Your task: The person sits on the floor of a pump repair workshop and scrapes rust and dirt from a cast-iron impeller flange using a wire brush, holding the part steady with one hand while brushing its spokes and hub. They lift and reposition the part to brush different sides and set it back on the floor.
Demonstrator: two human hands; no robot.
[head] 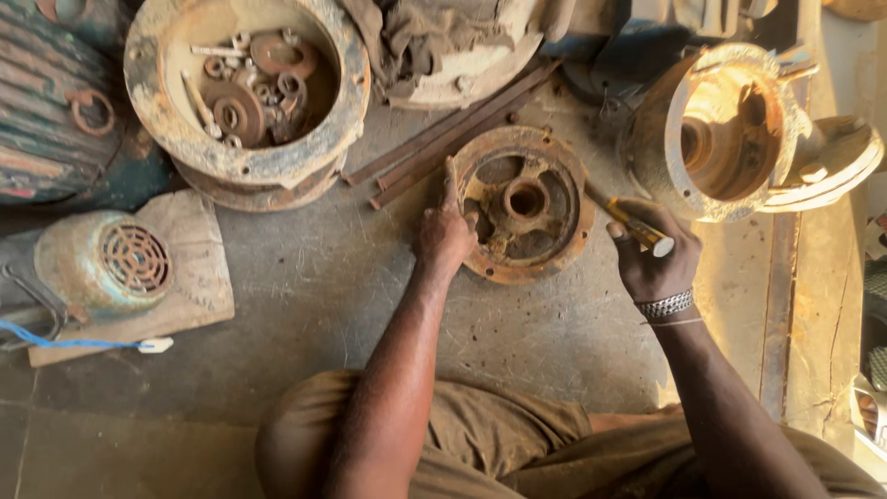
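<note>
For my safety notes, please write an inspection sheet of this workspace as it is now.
Surface: dusty grey concrete floor.
Job's things: rusty round end cover; yellow-handled tool.
Clutter: rusty bowl-shaped housing holding washers and bolts; metal bars; fan cover with grille on cardboard.
Hands: left hand rests on the cover's rim; right hand grips the tool.
Cables: blue cord.
Surroundings: open motor housing.

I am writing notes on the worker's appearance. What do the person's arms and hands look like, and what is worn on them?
Both arms are bare, with no sleeves in view. The left hand wears no glove, ring or band that I can see. The right hand is also ungloved; on its wrist sit a wide silver-coloured metal bracelet and, just behind it, a thin plain band.
</note>
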